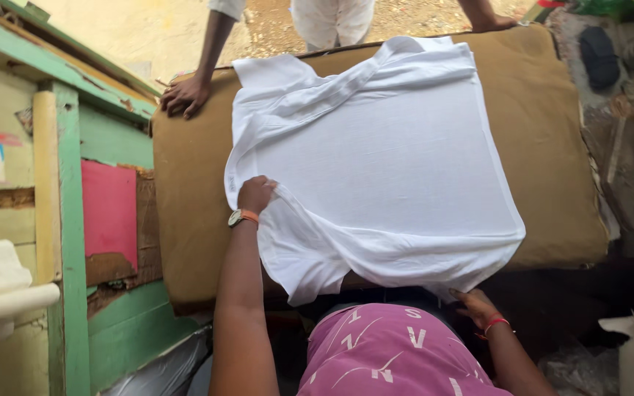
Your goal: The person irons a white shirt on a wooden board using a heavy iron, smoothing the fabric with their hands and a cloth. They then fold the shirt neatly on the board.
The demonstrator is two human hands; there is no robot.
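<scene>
Outdoors on sandy ground, beside a worn green wooden frame (pixel 71 220) with a pink panel (pixel 109 205) at the left. Spread flat over a brown padded counter (pixel 559 147): a white shirt (pixel 383 169), collar end far, hem end near and spilling a little over the near edge.

Looks like mid-fold, by the lie of the cloth: left sleeve and left side being drawn inward over the body of the shirt. Left hand (pixel 256 194) at the shirt's left edge, fingers (pixel 266 185) closed tight on a pinch of the sleeve cloth, lifting it clear of the padding. Right hand (pixel 478 304) low at the near right corner of the hem, touching the cloth from beneath; fingers partly hidden under the fabric, so cannot tell whether gripping or merely steadying.

Next move, as a judgement only: calls for carrying the pinched edge rightward in a straight line, keeping the hem held taut, and smoothing afterwards so no crease gets trapped.

Thin, soft, slightly see-through fabric; smooth across the middle, bunched and wrinkled at the far left shoulder and around the near left sleeve.

Further out: orange-strapped wristwatch (pixel 242 217) on the left wrist, red thread bracelet (pixel 494 323) on the right. Across the counter, another person's hand (pixel 185 95) resting on the far left corner, a second hand (pixel 494 22) on the far right edge, neither touching the shirt.
</scene>
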